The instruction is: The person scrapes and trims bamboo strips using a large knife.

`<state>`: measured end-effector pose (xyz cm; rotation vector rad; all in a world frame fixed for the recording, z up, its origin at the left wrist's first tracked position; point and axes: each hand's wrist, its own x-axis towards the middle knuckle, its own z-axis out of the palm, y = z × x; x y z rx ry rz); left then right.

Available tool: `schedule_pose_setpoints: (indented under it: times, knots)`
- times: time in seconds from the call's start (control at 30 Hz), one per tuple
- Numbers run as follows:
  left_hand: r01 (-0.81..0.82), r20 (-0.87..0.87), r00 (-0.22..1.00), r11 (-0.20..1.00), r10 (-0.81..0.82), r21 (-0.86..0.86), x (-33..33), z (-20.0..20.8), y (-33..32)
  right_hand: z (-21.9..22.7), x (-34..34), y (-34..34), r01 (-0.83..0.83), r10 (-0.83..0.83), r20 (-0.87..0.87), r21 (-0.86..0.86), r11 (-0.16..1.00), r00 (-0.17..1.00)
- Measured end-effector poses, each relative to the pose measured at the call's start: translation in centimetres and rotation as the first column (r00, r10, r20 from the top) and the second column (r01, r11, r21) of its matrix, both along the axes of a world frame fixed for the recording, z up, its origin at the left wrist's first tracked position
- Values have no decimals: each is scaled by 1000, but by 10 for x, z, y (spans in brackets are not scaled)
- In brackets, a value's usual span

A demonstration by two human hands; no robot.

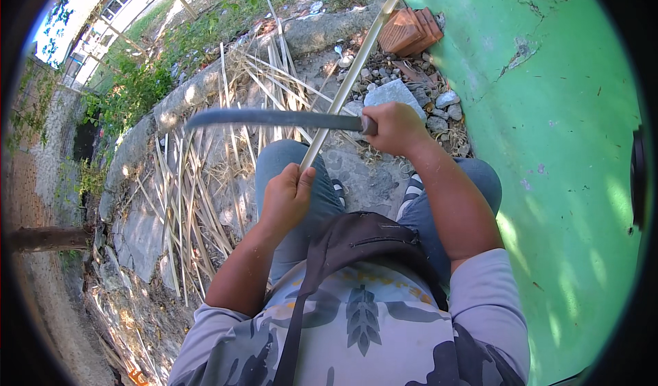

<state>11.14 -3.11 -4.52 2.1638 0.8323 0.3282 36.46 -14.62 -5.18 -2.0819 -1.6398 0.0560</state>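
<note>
My left hand (288, 197) is closed round the lower end of a long pale bamboo strip (356, 67), which slants up and away to the right past the top of the view. In my right hand (394, 129) is the handle of a machete (274, 117). Its dark, curved-tipped blade points left and lies across the strip, above my left hand. Whether the blade touches the strip I cannot tell. My fingers hide most of the handle. Beneath both hands are my bent knees.
Many split strips (185, 215) lie on the ground at left and ahead. Stones (445, 100), a grey block (396, 97) and stacked clay tiles (410, 31) sit ahead right. A green wall (548, 146) rises close on the right. A low stone kerb (199, 91) curves along the left.
</note>
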Motion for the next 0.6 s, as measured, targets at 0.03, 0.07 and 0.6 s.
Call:
schedule_pose_setpoints:
  times: [0.03,0.07,0.6]
  knots:
    - [-10,-29,1000,1000,11,4,0,2,1,3,10,-2,64,-67,-86,-36,997,994]
    - [-21,-57,998,1000,21,8,1,3,2,6,17,-5,124,-135,-168,-77,989,976]
    - [17,-71,997,999,-19,-32,-8,4,8,-2,16,-5,97,-82,-154,87,991,985]
